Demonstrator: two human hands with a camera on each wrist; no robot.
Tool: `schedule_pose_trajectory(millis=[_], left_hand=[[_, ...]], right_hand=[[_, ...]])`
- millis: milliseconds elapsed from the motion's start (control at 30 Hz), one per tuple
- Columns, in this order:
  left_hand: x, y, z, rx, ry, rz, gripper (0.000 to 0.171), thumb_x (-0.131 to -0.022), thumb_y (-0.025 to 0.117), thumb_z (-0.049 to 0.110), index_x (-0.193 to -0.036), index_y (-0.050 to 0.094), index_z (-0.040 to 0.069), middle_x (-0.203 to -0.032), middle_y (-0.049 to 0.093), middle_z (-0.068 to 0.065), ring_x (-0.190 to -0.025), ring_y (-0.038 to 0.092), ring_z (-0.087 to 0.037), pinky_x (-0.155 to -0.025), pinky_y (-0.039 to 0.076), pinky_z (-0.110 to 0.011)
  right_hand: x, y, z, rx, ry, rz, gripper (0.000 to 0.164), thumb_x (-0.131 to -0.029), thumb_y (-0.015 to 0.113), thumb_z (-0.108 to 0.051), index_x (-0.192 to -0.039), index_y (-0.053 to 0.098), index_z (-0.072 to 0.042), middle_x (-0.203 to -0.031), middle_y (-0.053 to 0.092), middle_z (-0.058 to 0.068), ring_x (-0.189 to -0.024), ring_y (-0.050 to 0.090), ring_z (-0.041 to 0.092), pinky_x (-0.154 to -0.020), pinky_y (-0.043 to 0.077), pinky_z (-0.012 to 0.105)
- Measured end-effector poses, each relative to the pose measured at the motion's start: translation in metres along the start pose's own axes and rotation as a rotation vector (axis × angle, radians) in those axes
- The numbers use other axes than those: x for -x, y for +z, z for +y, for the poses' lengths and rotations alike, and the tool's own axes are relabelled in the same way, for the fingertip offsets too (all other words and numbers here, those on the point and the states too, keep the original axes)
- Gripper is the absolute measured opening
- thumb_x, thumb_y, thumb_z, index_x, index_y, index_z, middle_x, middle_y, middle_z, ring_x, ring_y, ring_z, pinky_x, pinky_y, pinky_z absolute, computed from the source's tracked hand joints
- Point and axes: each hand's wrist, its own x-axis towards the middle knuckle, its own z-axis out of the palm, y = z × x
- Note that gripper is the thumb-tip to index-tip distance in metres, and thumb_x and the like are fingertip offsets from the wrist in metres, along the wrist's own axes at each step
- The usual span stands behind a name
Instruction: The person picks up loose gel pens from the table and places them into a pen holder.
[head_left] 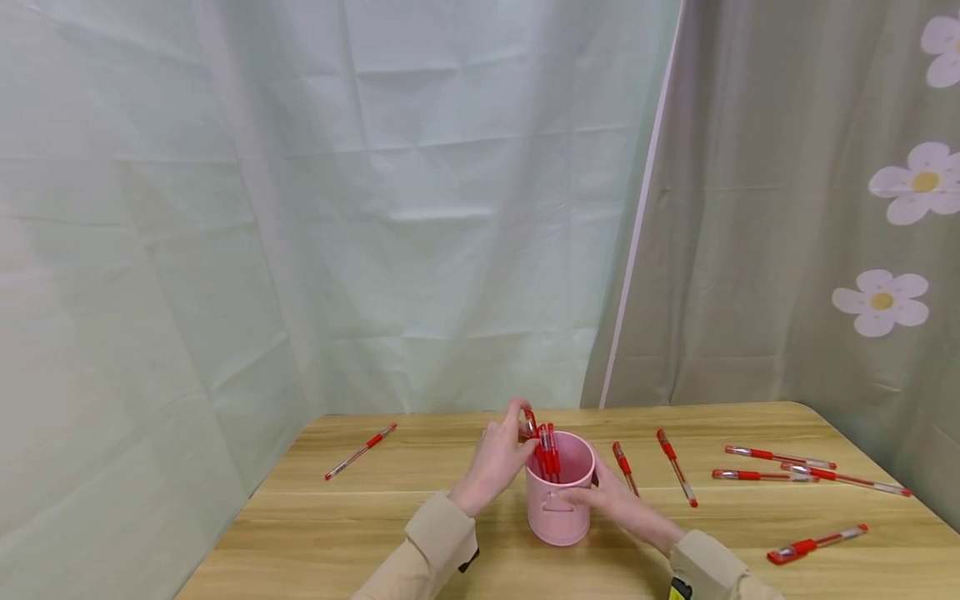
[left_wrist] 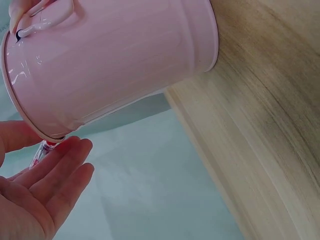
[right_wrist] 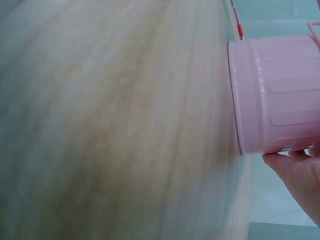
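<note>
A pink metal bucket point(head_left: 558, 521) stands upright on the table, with a small handle on its side. Several red-capped pens point(head_left: 554, 454) lean inside it against the left part of the rim. My left hand point(head_left: 492, 460) is at that rim, thumb and fingers pinching a red pen point(head_left: 531, 423) at its upper end; the pen's lower part is hidden. From the left wrist view, the same pen point(left_wrist: 39, 154) shows only partly behind the fingers. My right hand point(head_left: 618, 502) grips the bucket's right side, its thumb across the front near the handle.
On the wooden table point(head_left: 360, 533), one red pen point(head_left: 362, 451) lies at the far left. Several more lie right of the bucket, including a pen point(head_left: 677, 468) near the back and another point(head_left: 817, 544) at the front right. Curtains point(head_left: 465, 250) hang behind the table.
</note>
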Motion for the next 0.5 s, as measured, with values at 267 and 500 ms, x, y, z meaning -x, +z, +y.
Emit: schedule_pose_trajectory(millis=[267,500], left_hand=[[0.0012,0.0007,0.0002,0.015,-0.01,-0.017,0.032,-0.082,0.063,-0.002,-0.107,0.046,0.007,-0.083,0.064,-0.008,-0.075,0.062,-0.016,-0.058,0.049,-0.022],[0.0018,0.001,-0.0002,0.039,-0.034,-0.024,0.028,-0.083,0.062,-0.001,-0.106,0.048,0.006,-0.086,0.063,-0.007,-0.076,0.061,-0.015,-0.059,0.05,-0.023]], right_hand=[[-0.0002,0.001,-0.0006,-0.016,-0.016,-0.005,0.072,-0.078,0.07,-0.018,-0.135,0.028,-0.005,-0.128,0.04,0.015,-0.115,0.039,0.031,-0.091,0.034,0.04],[-0.0005,0.0009,-0.0011,-0.005,-0.024,-0.006,0.071,-0.079,0.07,-0.018,-0.135,0.028,-0.003,-0.128,0.04,0.015,-0.115,0.039,0.031,-0.092,0.035,0.04]])
